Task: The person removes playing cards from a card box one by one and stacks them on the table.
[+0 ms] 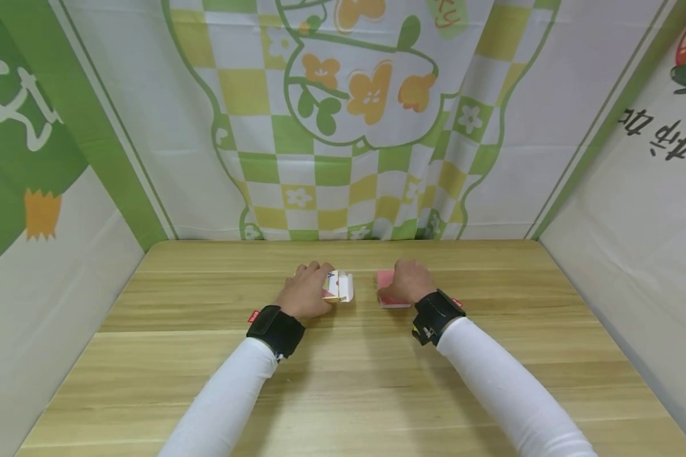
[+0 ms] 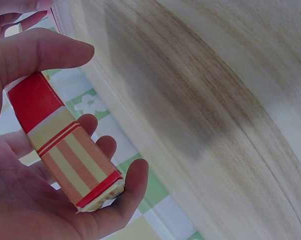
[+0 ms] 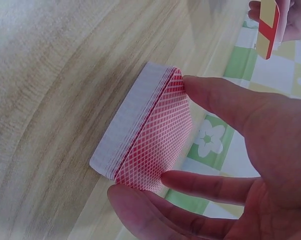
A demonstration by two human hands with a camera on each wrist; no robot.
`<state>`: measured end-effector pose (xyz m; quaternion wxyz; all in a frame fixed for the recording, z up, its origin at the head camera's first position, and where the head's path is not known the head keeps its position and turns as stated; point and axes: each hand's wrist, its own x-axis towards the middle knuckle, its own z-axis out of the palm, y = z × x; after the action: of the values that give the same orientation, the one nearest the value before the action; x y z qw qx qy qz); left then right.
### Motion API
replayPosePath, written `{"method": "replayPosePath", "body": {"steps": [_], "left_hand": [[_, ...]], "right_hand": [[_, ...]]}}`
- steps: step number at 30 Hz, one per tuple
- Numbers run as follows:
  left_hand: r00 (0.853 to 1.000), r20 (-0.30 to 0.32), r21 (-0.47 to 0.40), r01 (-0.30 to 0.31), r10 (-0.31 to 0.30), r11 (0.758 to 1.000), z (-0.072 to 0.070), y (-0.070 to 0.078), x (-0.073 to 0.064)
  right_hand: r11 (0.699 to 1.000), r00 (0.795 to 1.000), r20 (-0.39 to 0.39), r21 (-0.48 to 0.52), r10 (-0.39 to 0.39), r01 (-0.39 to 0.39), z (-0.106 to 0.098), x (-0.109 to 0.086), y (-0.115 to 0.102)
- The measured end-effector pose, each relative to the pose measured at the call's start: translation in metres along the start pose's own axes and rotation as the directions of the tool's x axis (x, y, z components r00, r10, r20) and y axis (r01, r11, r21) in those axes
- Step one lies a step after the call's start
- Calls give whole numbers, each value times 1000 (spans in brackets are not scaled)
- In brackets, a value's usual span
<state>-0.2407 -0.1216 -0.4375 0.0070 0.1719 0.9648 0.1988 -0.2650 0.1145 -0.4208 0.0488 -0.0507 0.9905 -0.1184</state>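
My left hand (image 1: 304, 293) holds a playing card box (image 1: 333, 287) just above the wooden table, its white end flap sticking out to the right. The left wrist view shows the red and cream striped side of the box (image 2: 75, 155), with the thumb along one end and curled fingers around the other. A little to the right, my right hand (image 1: 413, 282) grips a deck of playing cards (image 1: 385, 279) by its edges. Up close, the deck (image 3: 155, 135) has red patterned backs and is squarely stacked, thumb at one end and fingertips at the other.
The light wooden table (image 1: 343, 381) reaches back to a green and white checked curtain (image 1: 343, 165). Printed cloth walls stand along the left (image 1: 63, 304) and right (image 1: 623, 209) sides. Black straps (image 1: 275, 331) circle both wrists, over white sleeves.
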Motion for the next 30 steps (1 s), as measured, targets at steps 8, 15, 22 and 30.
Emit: {"method": "replayPosePath", "body": {"steps": [8, 15, 22, 30], "left_hand": [[1000, -4, 0, 1, -1, 1000, 1, 0, -1], [1000, -4, -4, -1, 1, 1000, 3, 0, -1], [1000, 5, -5, 5, -5, 1000, 4, 0, -1], [1000, 6, -4, 8, -8, 1000, 3, 0, -1]], "right_hand": [[1000, 1000, 3, -15, -7, 7, 1, 1, 0], [1000, 1000, 1, 1, -7, 7, 0, 0, 0], [1000, 1000, -1, 0, -8, 8, 0, -1, -1], [1000, 1000, -1, 1, 0, 0, 0, 0, 0]]}}
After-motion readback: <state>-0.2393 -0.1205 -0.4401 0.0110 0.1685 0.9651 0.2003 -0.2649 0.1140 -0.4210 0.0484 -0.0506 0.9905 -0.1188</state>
